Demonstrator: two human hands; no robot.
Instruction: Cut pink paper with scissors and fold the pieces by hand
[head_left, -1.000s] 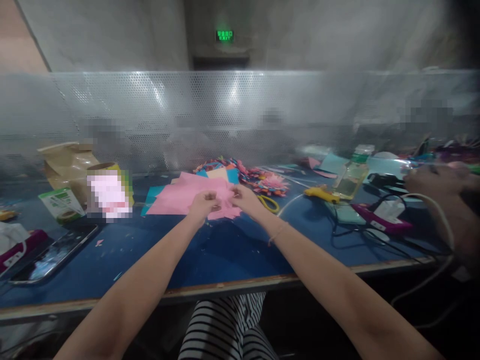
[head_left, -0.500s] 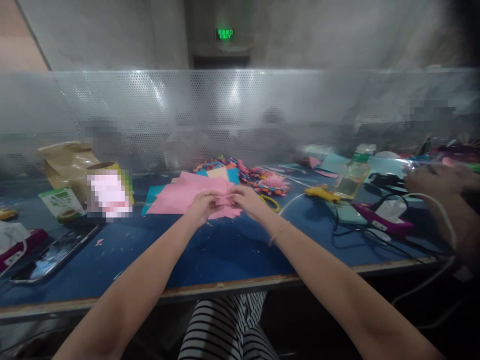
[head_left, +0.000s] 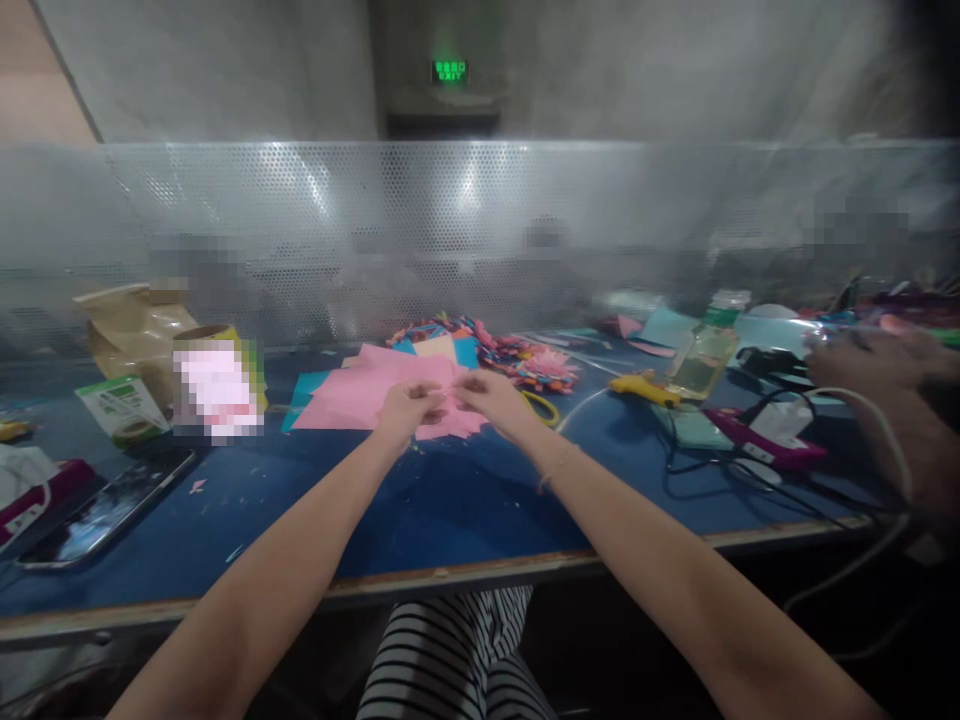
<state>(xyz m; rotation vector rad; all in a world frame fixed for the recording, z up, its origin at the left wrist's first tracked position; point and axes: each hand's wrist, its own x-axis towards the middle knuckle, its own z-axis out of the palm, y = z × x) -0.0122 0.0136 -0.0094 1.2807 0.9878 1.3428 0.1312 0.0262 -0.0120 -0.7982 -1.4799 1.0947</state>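
My left hand (head_left: 409,408) and my right hand (head_left: 487,398) face each other over the table, thumbs and fingers pinched. Between the fingertips is what looks like a small piece of pink paper (head_left: 449,394), blurred and hard to set apart from the pink behind it. Just beyond and below them lie sheets of pink paper (head_left: 352,388), with blue paper (head_left: 303,388) showing at the left edge. Behind the sheets sits a pile of multicoloured paper pieces (head_left: 544,362). A yellow ring-shaped thing (head_left: 544,406) rests beside my right wrist.
On the left are a phone (head_left: 109,510), a small box (head_left: 124,412) and a brown bag (head_left: 139,330). To the right stand a bottle (head_left: 703,350), a yellow glue gun (head_left: 643,387) and a purple power strip (head_left: 772,442) with cables. Another person's hand (head_left: 862,360) is at far right.
My fingertips have drawn slightly apart and shifted a little; the pale strip seen between them earlier is less distinct. The things on the table lie as before.
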